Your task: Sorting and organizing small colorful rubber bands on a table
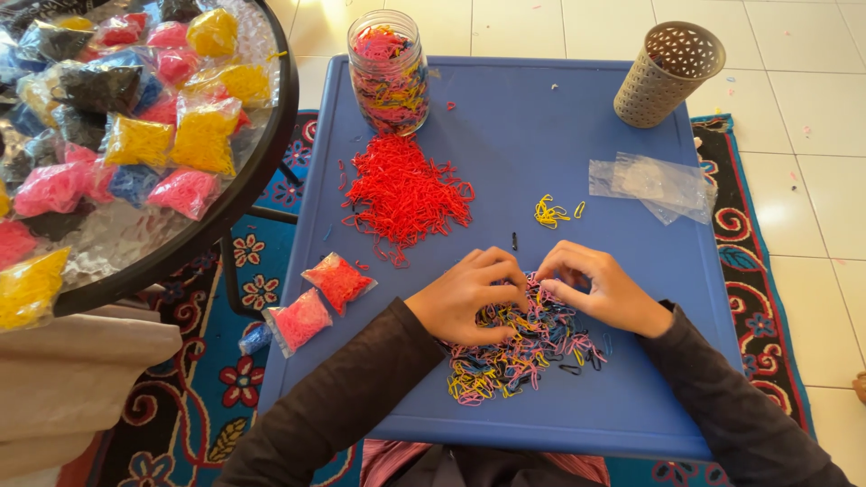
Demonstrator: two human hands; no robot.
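Observation:
A heap of mixed small rubber bands [519, 352], yellow, pink, blue and black, lies on the near part of the blue table [586, 117]. My left hand [469, 293] rests on the heap's left side with fingers curled into the bands. My right hand [600, 289] sits on its upper right, fingertips pinched among the bands close to the left hand's. What each fingertip grips is too small to tell. A pile of red bands [406, 194] lies further back, and a few yellow bands [552, 213] lie apart in the middle.
A glass jar [388, 68] of mixed bands and a beige perforated cup [666, 72] stand at the table's back. Empty clear bags [654, 185] lie right. Two filled small bags [317, 299] lie left. A round glass table [253, 171] holds several coloured packets.

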